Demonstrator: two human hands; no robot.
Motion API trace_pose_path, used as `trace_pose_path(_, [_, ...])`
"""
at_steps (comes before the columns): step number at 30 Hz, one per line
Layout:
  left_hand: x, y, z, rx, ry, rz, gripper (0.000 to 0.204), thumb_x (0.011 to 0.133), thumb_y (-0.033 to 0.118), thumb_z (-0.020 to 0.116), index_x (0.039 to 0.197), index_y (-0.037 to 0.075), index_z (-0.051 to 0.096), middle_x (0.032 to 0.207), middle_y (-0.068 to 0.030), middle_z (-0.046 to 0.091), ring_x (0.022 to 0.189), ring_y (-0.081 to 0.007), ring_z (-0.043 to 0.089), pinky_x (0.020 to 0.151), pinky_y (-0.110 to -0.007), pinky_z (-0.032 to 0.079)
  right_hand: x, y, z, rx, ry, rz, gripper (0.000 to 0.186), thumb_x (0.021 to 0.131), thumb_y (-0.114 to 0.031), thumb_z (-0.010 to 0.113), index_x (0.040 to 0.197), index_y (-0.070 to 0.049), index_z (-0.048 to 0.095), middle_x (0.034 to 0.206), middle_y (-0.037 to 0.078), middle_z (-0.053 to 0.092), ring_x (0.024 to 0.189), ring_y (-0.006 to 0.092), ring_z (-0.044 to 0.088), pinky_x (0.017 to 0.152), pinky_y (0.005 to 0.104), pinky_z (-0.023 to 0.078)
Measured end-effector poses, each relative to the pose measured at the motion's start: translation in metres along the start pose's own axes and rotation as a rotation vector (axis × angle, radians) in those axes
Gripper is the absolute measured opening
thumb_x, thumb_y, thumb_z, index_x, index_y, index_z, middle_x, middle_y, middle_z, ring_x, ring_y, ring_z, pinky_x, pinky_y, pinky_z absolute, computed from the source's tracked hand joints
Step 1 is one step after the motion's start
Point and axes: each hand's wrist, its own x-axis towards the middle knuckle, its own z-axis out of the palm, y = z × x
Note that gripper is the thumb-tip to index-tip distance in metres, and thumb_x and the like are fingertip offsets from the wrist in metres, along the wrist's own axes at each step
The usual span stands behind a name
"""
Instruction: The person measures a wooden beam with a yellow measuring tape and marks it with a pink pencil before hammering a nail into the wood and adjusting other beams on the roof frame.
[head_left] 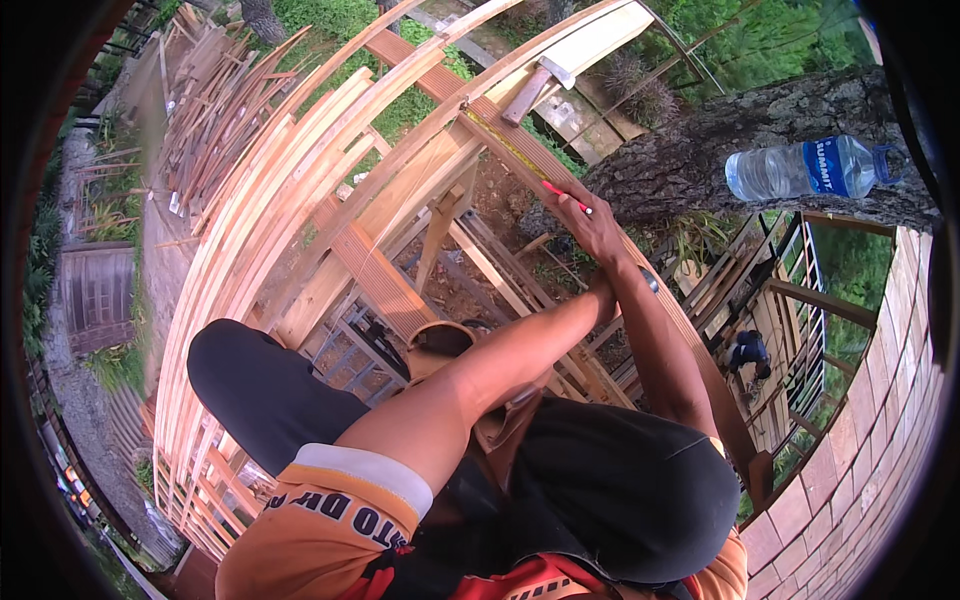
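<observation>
My right hand [592,228] is closed round a red pencil or marker [568,197], its tip end near the upper face of a long brown wooden beam [540,158]. A yellow tape measure blade [505,143] lies stretched along that beam, up to near my right fingers. My left arm reaches across under my right forearm, and my left hand [603,292] is mostly hidden there. Just past the right forearm a small grey-blue object [650,281] shows; its kind is unclear. A hammer [536,88] rests across the beam's far end, on pale wood.
Curved pale battens [270,190] sweep along the left. A brown crossbeam [380,280] runs below, over open gaps to the ground. A water bottle [808,168] lies by a tree trunk [740,130]. Wooden shingles [840,470] cover the right; another person [748,352] is far below.
</observation>
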Motion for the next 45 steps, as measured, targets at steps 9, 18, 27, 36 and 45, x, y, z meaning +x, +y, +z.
trace_pose_path(9, [-0.018, 0.003, 0.017, -0.099, -0.102, -0.097, 0.036, 0.102, 0.037, 0.04, 0.126, 0.013, 0.049, 0.123, -0.0129, 0.058, 0.115, -0.0261, 0.058, 0.097, -0.046, 0.046, 0.0, 0.009, 0.001, -0.137, -0.017, 0.036, 0.044, 0.098, -0.032, 0.05, 0.127, 0.0, 0.059, 0.111, 0.027, 0.066, 0.106, 0.0412, 0.063, 0.093, 0.0424, 0.046])
trace_pose_path(18, [-0.027, 0.013, 0.019, -0.055, -0.191, -0.09, 0.034, 0.103, 0.036, 0.036, 0.126, 0.014, 0.048, 0.126, -0.011, 0.056, 0.119, -0.0254, 0.055, 0.102, -0.044, 0.042, 0.007, 0.009, 0.007, -0.152, -0.046, 0.027, 0.042, 0.098, -0.031, 0.051, 0.129, -0.004, 0.06, 0.113, 0.027, 0.065, 0.108, 0.041, 0.062, 0.093, 0.0435, 0.047])
trace_pose_path(27, [-0.02, 0.012, 0.012, -0.049, -0.187, -0.098, 0.032, 0.102, 0.034, 0.042, 0.124, 0.013, 0.05, 0.12, -0.011, 0.059, 0.112, -0.0258, 0.06, 0.096, -0.045, 0.047, 0.001, 0.003, 0.006, -0.066, -0.05, -0.009, 0.04, 0.1, -0.029, 0.049, 0.13, -0.004, 0.059, 0.118, 0.025, 0.065, 0.112, 0.0369, 0.062, 0.096, 0.04, 0.046])
trace_pose_path(36, [-0.01, 0.012, 0.001, -0.14, -0.286, -0.048, 0.022, 0.099, 0.027, 0.05, 0.114, 0.011, 0.052, 0.106, -0.0108, 0.061, 0.099, -0.0257, 0.063, 0.086, -0.045, 0.052, 0.003, -0.005, 0.008, -0.142, -0.074, -0.037, 0.041, 0.1, -0.028, 0.051, 0.131, -0.003, 0.058, 0.12, 0.025, 0.064, 0.112, 0.0352, 0.063, 0.097, 0.039, 0.046])
trace_pose_path(45, [-0.043, 0.011, 0.038, -0.009, -0.057, -0.035, 0.029, 0.1, 0.037, 0.044, 0.106, 0.01, 0.052, 0.092, -0.0078, 0.058, 0.082, -0.0231, 0.061, 0.08, -0.042, 0.052, -0.004, 0.0, 0.0, 0.076, -0.041, -0.015, 0.044, 0.101, -0.033, 0.052, 0.133, -0.003, 0.057, 0.121, 0.016, 0.066, 0.114, 0.0246, 0.06, 0.099, 0.0375, 0.044])
